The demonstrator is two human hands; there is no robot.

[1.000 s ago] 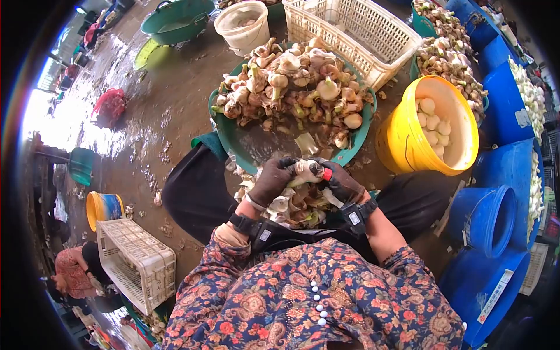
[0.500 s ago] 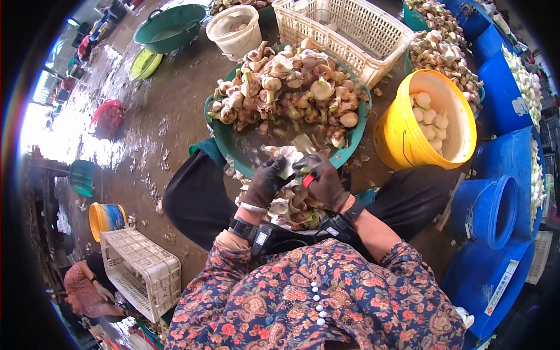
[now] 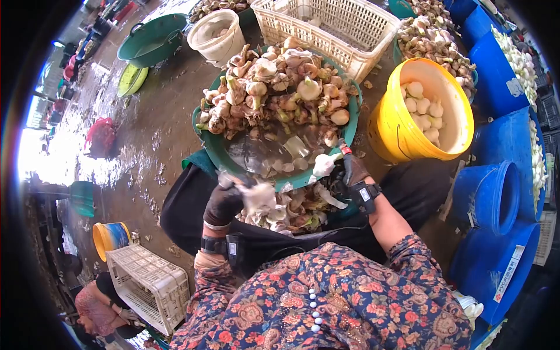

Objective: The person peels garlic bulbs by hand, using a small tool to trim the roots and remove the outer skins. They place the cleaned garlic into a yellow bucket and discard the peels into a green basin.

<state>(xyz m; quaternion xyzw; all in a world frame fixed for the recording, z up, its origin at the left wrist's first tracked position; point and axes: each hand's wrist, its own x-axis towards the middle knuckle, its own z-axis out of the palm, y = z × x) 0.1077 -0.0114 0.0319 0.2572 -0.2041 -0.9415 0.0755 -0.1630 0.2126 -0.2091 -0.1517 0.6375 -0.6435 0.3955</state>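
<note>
In my right hand (image 3: 354,170), gloved in dark cloth, a peeled white garlic bulb (image 3: 322,167) is gripped by its green stem, over the near rim of the green basin (image 3: 205,147). A small red piece (image 3: 346,150) shows at the fingertips. My left hand (image 3: 224,203), also gloved, is closed on loose garlic skin (image 3: 259,196), blurred by motion, left of the bulb. Unpeeled garlic (image 3: 280,87) is heaped in the far part of the basin. Below both hands, a pile of garlic peelings (image 3: 297,213) lies between my legs.
Peeled bulbs sit in a yellow bucket (image 3: 388,131) right of the basin. Blue barrels (image 3: 487,195) line the right side. Beyond the basin are a cream crate (image 3: 350,55) and a white bucket (image 3: 219,45). Another person (image 3: 99,306) works at lower left beside a crate (image 3: 149,262).
My hands were together over the peelings and have moved apart. The right has gone right with the bulb, now bare and white; the left has gone left with the skin. The view has shifted slightly.
</note>
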